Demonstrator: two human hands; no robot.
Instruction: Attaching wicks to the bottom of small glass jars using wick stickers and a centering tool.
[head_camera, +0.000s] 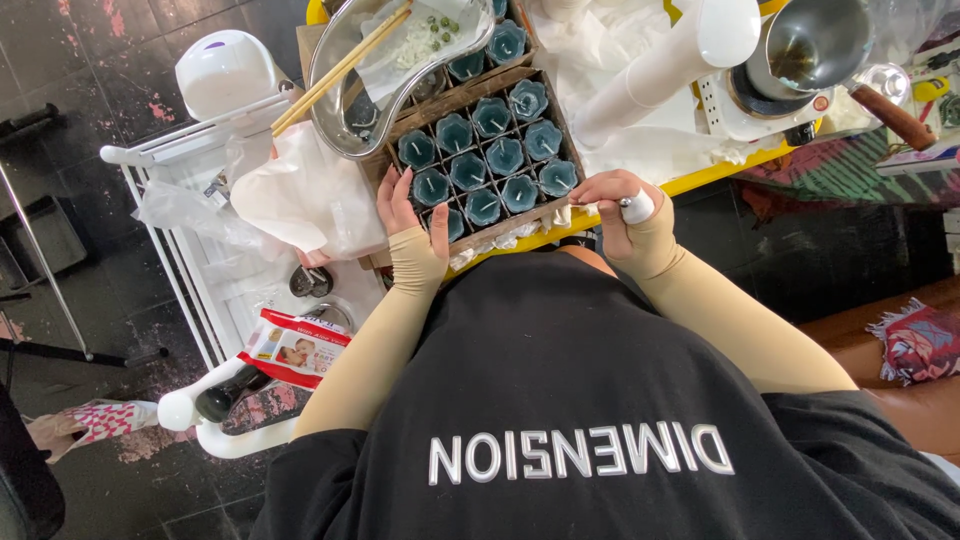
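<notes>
— Candles (487, 168), teal, each in its own cell of a wooden grid tray (553, 92) at the near edge of the yellow table (700, 180). What sits to the left of it?

— White cart (190, 250) with a crumpled plastic bag (300, 195) on it, and a red wipes packet (295, 350) lower down. A metal bowl (345, 115) with wooden chopsticks (340, 68) overlaps the tray's far left corner.

— And the left hand (410, 205)?

— Fingers spread open, resting on the tray's near-left corner, thumb and fingertips around a candle there; not closed on anything.

— The right hand (620, 205)?

— At the tray's near-right corner, fingers curled inward at the last candle of the row, a white band on one finger. Whether it actually grips the candle or the tray edge I cannot tell.

— Further right?

— A white cylinder (665, 65), then a steel pot (810, 45) on a white base.
</notes>
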